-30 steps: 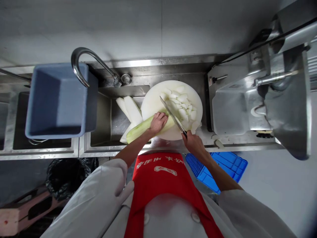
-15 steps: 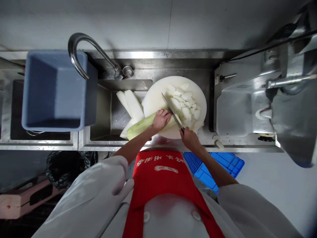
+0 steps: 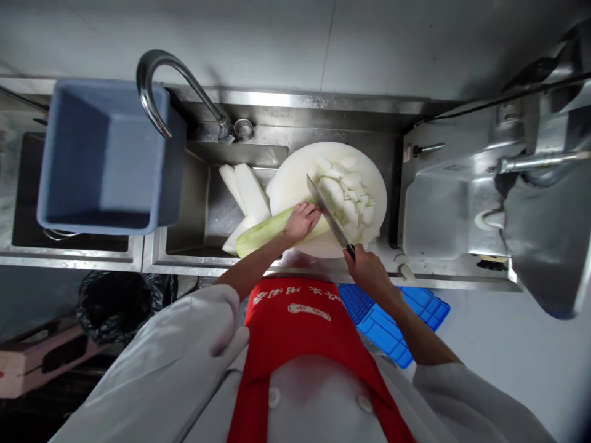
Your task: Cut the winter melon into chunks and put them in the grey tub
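- Steel desk (image 3: 429, 274) runs left to right along the wall, with a sink basin (image 3: 210, 215) sunk into it under a curved tap (image 3: 159, 74).
- Large metal machine (image 3: 498, 191) fills the right end of the desk; no free surface there, only a narrow strip along the front edge.
- Grey-blue tub (image 3: 99, 154) sits over the left basin, just beside the tap.
- Round white cutting board (image 3: 289, 181) lies right of the sink basin, its left rim over the basin's edge and its near rim close to the desk's front edge.
- Long pale-green melon piece (image 3: 263, 232) lies on the board with its long axis running from lower left to upper right; the left end sticks out past the board over the basin, the right end points at the knife.
- Peeled white slabs (image 3: 247, 191) lean in the basin, touching the board's left side.
- Cut white chunks (image 3: 353, 191) are piled on the board's right half, leaving bare board only at the upper left.
- Knife (image 3: 327, 212) crosses the melon piece's right end at an angle, tip toward the wall, handle toward the person.
- Left hand (image 3: 301, 221) presses on the melon piece just beside the blade, grip curled over it.
- Right hand (image 3: 369, 271) is at the desk's front edge, grip clenched on the knife handle.
- Blue crate (image 3: 415, 307) sits on the floor below, right of the red apron (image 3: 295, 332).
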`<state>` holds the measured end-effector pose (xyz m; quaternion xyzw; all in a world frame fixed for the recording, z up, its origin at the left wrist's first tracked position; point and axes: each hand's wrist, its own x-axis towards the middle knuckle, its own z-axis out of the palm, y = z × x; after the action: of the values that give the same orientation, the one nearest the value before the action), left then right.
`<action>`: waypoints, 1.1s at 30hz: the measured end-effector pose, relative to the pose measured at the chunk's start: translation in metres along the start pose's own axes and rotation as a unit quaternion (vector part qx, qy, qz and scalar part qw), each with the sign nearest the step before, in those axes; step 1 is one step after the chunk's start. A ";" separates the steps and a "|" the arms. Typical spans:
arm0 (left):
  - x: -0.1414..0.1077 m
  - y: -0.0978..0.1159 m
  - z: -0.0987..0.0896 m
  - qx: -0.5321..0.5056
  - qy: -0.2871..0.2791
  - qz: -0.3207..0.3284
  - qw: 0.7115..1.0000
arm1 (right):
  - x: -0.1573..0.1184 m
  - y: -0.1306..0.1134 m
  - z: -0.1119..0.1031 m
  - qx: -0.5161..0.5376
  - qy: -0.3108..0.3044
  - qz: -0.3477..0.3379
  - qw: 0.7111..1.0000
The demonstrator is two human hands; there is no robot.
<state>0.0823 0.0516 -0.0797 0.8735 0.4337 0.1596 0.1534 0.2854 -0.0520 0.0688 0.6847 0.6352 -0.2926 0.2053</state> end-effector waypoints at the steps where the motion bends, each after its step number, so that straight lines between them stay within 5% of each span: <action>1: 0.000 0.000 0.000 0.000 -0.002 -0.001 1.000 | -0.007 0.002 -0.001 -0.001 -0.009 0.003 1.000; 5: 0.001 0.000 0.000 -0.005 -0.016 -0.007 1.000 | -0.005 0.004 0.003 0.007 -0.017 0.002 1.000; 15: 0.000 0.000 -0.002 -0.030 -0.005 -0.011 0.999 | 0.075 -0.023 0.040 0.061 0.027 -0.011 0.998; 19: -0.002 0.000 -0.004 -0.027 -0.002 -0.015 1.000 | 0.063 -0.017 0.025 0.044 0.032 -0.020 0.998; 27: -0.001 0.001 -0.005 -0.008 -0.011 0.002 1.000 | -0.009 0.010 0.005 -0.006 -0.008 -0.004 1.000; 33: 0.000 0.000 -0.004 -0.020 -0.024 -0.006 0.999 | 0.030 -0.008 0.023 0.018 0.001 -0.009 1.000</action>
<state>0.0814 0.0521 -0.0763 0.8711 0.4316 0.1469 0.1823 0.2752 -0.0433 0.0327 0.6828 0.6361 -0.3049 0.1902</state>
